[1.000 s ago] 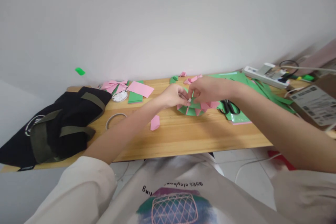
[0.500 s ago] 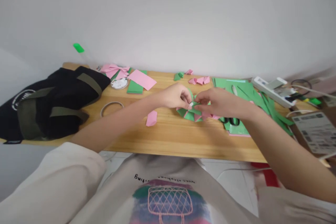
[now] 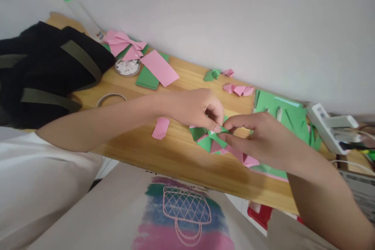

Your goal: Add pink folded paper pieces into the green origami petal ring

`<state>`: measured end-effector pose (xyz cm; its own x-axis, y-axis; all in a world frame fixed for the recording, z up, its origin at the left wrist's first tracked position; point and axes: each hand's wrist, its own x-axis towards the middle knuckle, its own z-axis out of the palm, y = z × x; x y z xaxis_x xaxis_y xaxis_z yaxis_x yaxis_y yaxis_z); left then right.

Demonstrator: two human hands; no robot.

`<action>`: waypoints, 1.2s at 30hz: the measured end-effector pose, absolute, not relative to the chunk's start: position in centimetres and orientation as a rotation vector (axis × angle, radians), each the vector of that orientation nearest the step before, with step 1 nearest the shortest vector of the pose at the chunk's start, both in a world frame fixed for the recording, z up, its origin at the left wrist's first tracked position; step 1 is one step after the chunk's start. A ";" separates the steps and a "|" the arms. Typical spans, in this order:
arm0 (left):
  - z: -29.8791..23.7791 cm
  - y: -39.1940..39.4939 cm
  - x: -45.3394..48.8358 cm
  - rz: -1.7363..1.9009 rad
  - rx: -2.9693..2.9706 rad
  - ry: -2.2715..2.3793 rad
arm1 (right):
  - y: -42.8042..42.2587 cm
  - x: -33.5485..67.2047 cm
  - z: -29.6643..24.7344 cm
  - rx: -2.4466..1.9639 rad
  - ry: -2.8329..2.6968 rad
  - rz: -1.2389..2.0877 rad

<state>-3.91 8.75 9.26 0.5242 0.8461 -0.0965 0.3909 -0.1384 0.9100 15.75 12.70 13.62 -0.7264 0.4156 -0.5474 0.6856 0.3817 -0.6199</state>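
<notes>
A folded paper piece of green and pink triangles [image 3: 208, 140] lies on the wooden table [image 3: 175, 152]. My left hand [image 3: 195, 108] pinches its top edge with curled fingers. From the right, my right hand [image 3: 258, 140] pinches the same piece, fingertips meeting those of the left hand. A small pink folded slip [image 3: 161, 128] lies loose just left of my left wrist. The far side of the paper piece is hidden under my fingers.
A black bag with olive straps [image 3: 43, 70] fills the table's left end. Behind are a pink paper bow [image 3: 123, 45], pink and green sheets [image 3: 156, 71], a tape ring [image 3: 111, 98], small folded bits [image 3: 238, 90], green sheets [image 3: 281, 115] and a white power strip [image 3: 331, 129].
The view has tilted and swung closer, so the table now slants down to the right. Both hands stay pinched on the paper piece, with the right hand now lower and nearer the table's front edge.
</notes>
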 end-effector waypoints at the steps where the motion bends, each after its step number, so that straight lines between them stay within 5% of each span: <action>1: 9.2 8.9 -4.0 0.548 1.738 1.030 | 12.8 15.8 13.5 0.969 2.328 -1.304; 10: 9.6 7.9 -5.0 0.594 1.639 1.097 | 12.6 15.6 12.5 1.153 2.208 -1.536; 19: 9.3 6.7 -4.6 0.713 1.570 1.219 | 12.7 15.4 12.4 1.177 2.535 -1.315; 36: 9.0 5.5 -4.8 0.703 1.907 1.191 | 13.7 15.1 12.0 0.862 2.543 -1.530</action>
<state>-4.81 5.51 9.02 0.4116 0.9097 0.0548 0.4877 -0.2707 0.8300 15.12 13.67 12.01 -0.8432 0.4336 -0.3179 0.4840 0.3547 -0.7999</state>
